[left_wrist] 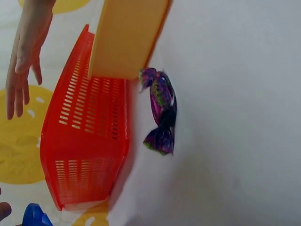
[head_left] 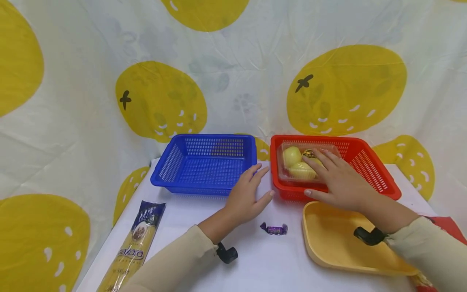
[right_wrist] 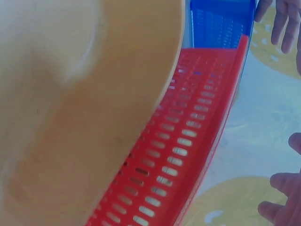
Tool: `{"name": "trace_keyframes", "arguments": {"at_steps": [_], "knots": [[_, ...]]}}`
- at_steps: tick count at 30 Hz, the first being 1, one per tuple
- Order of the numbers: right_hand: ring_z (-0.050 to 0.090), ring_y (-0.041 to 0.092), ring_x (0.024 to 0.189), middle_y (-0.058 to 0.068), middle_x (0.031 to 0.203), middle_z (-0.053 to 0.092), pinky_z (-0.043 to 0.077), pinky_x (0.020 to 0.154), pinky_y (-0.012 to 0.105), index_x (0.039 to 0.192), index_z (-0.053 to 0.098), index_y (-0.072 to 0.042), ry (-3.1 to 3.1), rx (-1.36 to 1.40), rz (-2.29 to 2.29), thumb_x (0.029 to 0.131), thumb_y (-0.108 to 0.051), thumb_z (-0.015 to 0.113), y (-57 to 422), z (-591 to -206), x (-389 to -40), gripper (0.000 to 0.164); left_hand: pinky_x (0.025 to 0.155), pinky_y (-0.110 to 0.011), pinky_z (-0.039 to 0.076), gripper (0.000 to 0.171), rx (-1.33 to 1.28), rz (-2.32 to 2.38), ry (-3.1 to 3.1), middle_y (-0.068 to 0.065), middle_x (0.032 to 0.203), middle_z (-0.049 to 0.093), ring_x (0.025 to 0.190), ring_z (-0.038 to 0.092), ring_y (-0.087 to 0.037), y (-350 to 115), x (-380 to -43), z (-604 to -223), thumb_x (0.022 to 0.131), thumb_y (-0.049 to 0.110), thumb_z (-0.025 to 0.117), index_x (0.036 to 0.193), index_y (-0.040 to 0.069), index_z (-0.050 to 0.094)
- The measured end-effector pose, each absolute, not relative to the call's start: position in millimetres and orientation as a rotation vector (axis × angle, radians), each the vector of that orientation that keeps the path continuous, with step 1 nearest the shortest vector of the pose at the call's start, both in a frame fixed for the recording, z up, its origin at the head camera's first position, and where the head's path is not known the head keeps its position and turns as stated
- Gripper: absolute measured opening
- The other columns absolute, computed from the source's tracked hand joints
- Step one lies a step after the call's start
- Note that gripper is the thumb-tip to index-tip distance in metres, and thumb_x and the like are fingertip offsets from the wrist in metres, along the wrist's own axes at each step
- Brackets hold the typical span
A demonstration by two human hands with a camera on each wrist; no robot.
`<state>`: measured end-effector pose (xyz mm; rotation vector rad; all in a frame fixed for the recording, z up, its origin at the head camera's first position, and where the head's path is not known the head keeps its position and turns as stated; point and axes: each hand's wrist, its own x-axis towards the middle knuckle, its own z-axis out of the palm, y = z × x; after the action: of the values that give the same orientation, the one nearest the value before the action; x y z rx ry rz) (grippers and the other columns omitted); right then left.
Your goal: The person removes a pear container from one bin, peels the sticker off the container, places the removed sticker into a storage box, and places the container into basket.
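Note:
My right hand (head_left: 341, 178) is stretched over a clear plastic box (head_left: 286, 172) in the red basket (head_left: 388, 184), its fingers spread. Whether the fingertips touch the lid cannot be told. Inside that box are pale yellow, rounded pieces (head_left: 292, 157), partly covered by the fingers. My left hand (head_left: 245, 196) hovers with extended fingers at the near right corner of the blue basket (head_left: 204, 187), holding nothing. Below it to the right, a candy in a purple wrapper (head_left: 276, 230) lies on the white table; the left wrist view shows this candy (left_wrist: 162, 106) close up.
A yellow-orange tray (head_left: 337, 243) stands before the red basket, under my right forearm. On the left lies a long pack of spaghetti (head_left: 133, 243). A red package (head_left: 450, 227) shows partly at the right edge. A fruit-patterned cloth (head_left: 233, 93) hangs behind.

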<state>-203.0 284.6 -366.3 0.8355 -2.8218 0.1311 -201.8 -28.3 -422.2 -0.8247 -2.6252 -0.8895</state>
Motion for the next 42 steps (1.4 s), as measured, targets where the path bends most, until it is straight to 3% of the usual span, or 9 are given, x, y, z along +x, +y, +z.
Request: {"name": "trace_keyframes", "arguments": {"at_steps": [2, 8, 18, 26, 42], "knots": [[0.015, 0.046, 0.16, 0.02, 0.176, 0.019, 0.003, 0.131, 0.058, 0.171, 0.028, -0.018, -2.843, 0.833, 0.129, 0.094, -0.064, 0.071, 287, -364, -206, 0.1, 0.109, -0.058, 0.05, 0.07, -0.813, -0.922, -2.625, 0.0, 0.173, 0.033, 0.158, 0.033, -0.024, -24, -203, -421, 0.104, 0.05, 0.06, 0.167, 0.028, 0.038], [0.015, 0.046, 0.16, 0.019, 0.176, 0.019, 0.023, 0.123, 0.071, 0.172, 0.023, -0.02, -2.904, 0.829, 0.139, 0.094, -0.065, 0.072, 296, -359, -219, 0.102, 0.112, -0.057, 0.048, 0.067, -0.778, -1.01, -2.633, 0.001, 0.174, 0.031, 0.159, 0.031, -0.022, -11, -206, -417, 0.106, 0.044, 0.059, 0.167, 0.025, 0.038], [0.017, 0.05, 0.158, 0.018, 0.176, 0.019, 0.03, 0.114, 0.08, 0.172, 0.025, -0.026, -3.002, 0.839, 0.288, 0.099, -0.057, 0.07, 308, -353, -235, 0.091, 0.114, -0.056, 0.046, 0.068, -0.73, -1.114, -2.636, 0.0, 0.174, 0.031, 0.159, 0.031, -0.023, 5, -210, -416, 0.106, 0.039, 0.06, 0.168, 0.024, 0.036], [0.016, 0.048, 0.159, 0.017, 0.177, 0.016, 0.031, 0.11, 0.082, 0.172, 0.02, -0.036, -3.069, 0.758, 0.385, 0.099, -0.061, 0.068, 318, -347, -242, 0.09, 0.111, -0.054, 0.049, 0.071, -0.737, -1.096, -2.689, 0.001, 0.176, 0.026, 0.159, 0.03, -0.023, 18, -208, -418, 0.105, 0.039, 0.062, 0.169, 0.028, 0.033], [0.02, 0.055, 0.155, 0.025, 0.175, 0.017, 0.032, 0.111, 0.081, 0.171, 0.028, -0.022, -3.077, 0.788, 0.441, 0.101, -0.054, 0.069, 334, -343, -259, 0.087, 0.118, -0.05, 0.043, 0.063, -0.456, -1.372, -2.729, -0.001, 0.176, 0.023, 0.158, 0.032, -0.024, 53, -216, -442, 0.107, 0.036, 0.064, 0.165, 0.024, 0.041]]}}
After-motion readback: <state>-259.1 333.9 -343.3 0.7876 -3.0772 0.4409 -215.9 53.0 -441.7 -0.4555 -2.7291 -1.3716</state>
